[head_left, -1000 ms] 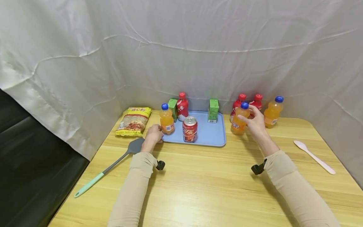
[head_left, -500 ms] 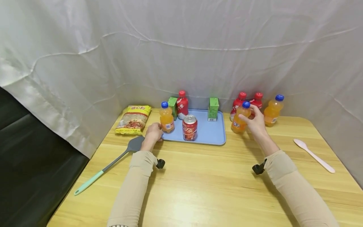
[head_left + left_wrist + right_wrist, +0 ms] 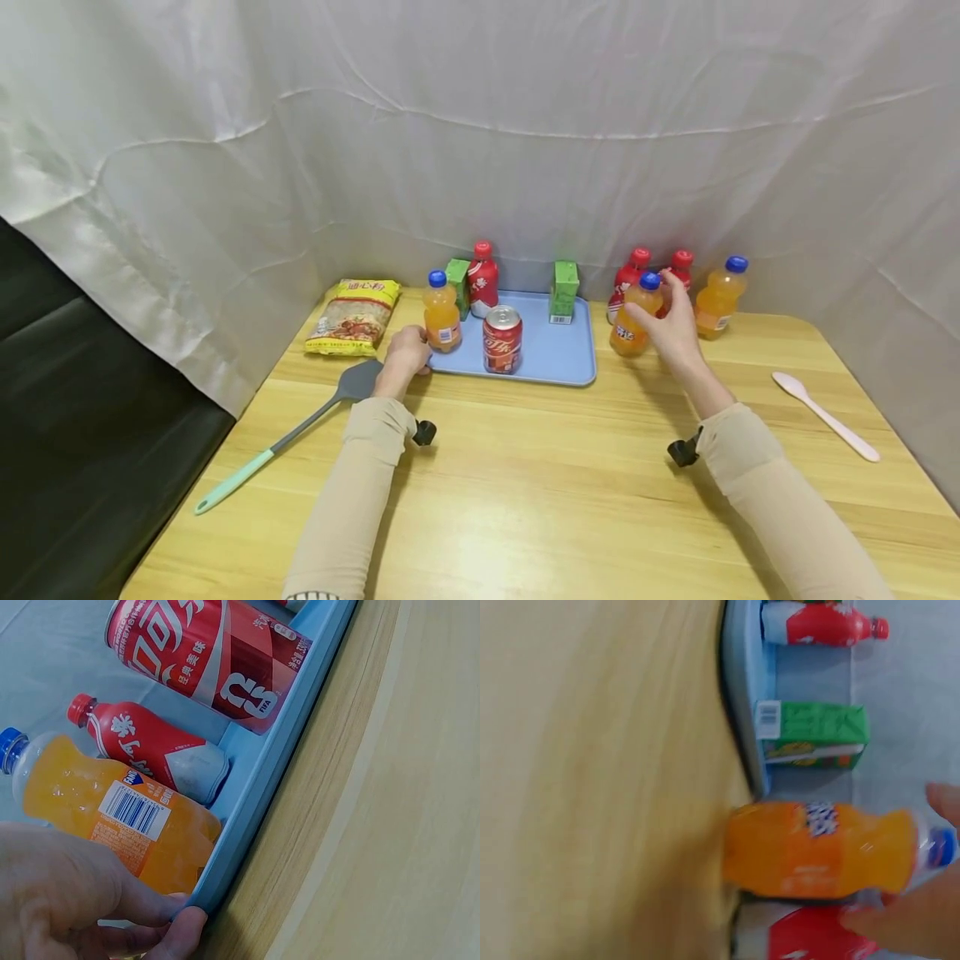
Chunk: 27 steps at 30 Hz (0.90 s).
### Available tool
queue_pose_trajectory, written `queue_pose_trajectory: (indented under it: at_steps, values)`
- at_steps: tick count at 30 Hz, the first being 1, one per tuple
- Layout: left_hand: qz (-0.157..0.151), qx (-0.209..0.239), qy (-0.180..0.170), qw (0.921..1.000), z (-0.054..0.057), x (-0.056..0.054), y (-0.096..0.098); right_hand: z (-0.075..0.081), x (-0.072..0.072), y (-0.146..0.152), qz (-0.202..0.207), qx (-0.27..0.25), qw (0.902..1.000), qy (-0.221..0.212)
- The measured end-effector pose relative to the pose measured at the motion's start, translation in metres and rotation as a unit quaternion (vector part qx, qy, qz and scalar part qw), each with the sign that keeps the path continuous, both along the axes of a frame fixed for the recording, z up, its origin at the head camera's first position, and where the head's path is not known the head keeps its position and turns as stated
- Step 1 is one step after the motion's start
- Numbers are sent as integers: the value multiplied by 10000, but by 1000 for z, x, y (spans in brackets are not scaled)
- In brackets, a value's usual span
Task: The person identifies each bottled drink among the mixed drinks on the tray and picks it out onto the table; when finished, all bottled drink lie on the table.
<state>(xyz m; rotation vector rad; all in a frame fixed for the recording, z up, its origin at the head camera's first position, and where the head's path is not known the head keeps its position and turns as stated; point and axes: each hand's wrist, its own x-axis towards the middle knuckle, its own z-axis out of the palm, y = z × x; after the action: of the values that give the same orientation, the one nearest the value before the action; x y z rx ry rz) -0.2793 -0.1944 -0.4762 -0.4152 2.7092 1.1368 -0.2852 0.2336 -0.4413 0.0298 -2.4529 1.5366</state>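
My left hand (image 3: 405, 354) pinches the front left corner of a blue tray (image 3: 558, 354) between thumb and fingers. On that tray stand an orange soda bottle (image 3: 442, 315), a red cola can (image 3: 502, 343), a red bottle (image 3: 483, 283) and two green drink cartons, one (image 3: 564, 292) at the right and one (image 3: 458, 283) partly hidden. Right of the tray, another orange soda bottle (image 3: 795, 851) stands on the table. My right hand (image 3: 678, 329) is around its upper part, with thumb and fingers spread apart from it in the right wrist view.
Two red bottles (image 3: 624, 287) stand behind the right hand, partly covered. Another orange soda bottle (image 3: 722, 298) is to their right. A pink spoon (image 3: 825, 415) lies at the right. A yellow food packet (image 3: 356, 317) and a spatula (image 3: 288, 437) lie at the left.
My right hand's fingers have spread and loosened from the orange soda bottle, which stays about where it was. The left hand keeps its place at the tray corner.
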Motion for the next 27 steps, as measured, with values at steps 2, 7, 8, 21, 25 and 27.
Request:
queue_pose_trajectory:
  at_steps: [2,7,8,21,25,27]
  values:
    - [17,-43,-7,10000,1,-2,-1,8,4,-9,-232,115,9985,491]
    - [36,-6,-158,9999,-1,-11,-4,30,12,-48,-442,723,9722,2181]
    - [43,-7,-171,9998,-1,-11,-4,33,13,-57,-350,851,9665,2394]
    - [-8,63,28,10000,2,4,-1,42,17,-165,1078,2157,9614,1329]
    - [-20,53,-1,10000,2,4,-1,39,15,-189,1322,2271,9598,989]
    - [-23,45,14,10000,2,4,0,38,13,-198,1386,2360,9580,853]
